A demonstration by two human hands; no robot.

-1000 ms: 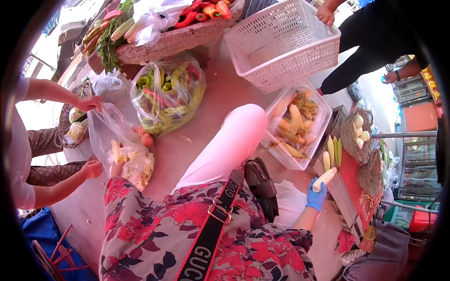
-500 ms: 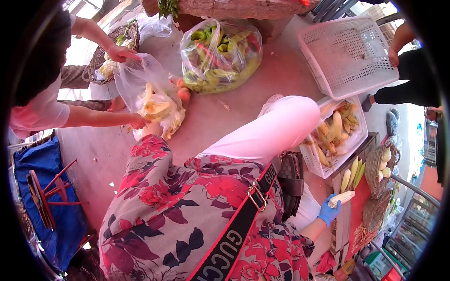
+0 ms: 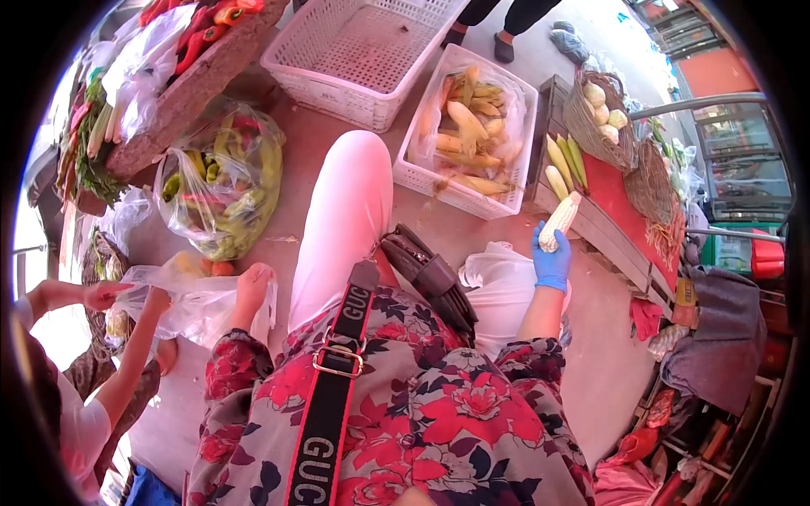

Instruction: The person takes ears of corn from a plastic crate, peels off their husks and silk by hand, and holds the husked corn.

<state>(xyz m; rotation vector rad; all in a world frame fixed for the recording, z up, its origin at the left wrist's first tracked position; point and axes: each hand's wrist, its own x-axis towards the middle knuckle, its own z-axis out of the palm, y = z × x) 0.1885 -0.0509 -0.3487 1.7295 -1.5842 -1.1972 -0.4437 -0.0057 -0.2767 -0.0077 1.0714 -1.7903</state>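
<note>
In its blue glove, my right hand [image 3: 553, 263] is closed around the lower end of a pale, husked corn cob [image 3: 559, 221] that points up and away. My left hand [image 3: 252, 282] is bare and closed at the edge of a clear plastic bag [image 3: 198, 299]. Another person's hands [image 3: 156, 297] are also at that bag, farther left. Several corn cobs [image 3: 567, 160], some partly green, lie on the low wooden stand just beyond my right hand. A white crate [image 3: 527, 101] holds a plastic liner with more corn in yellowish husks [image 3: 472, 135].
A second white crate [image 3: 337, 88] stands ahead. A bag of green and red peppers [image 3: 221, 190] sits on the floor at left. On the right, the wooden stand [image 3: 629, 249] bears a basket of round pale vegetables [image 3: 603, 114]. A bystander's feet [image 3: 504, 48] are beyond the crates.
My view has swung to the right. The right hand, still holding the corn cob, now shows in front of the stand. The left hand now shows clearly beside the plastic bag.
</note>
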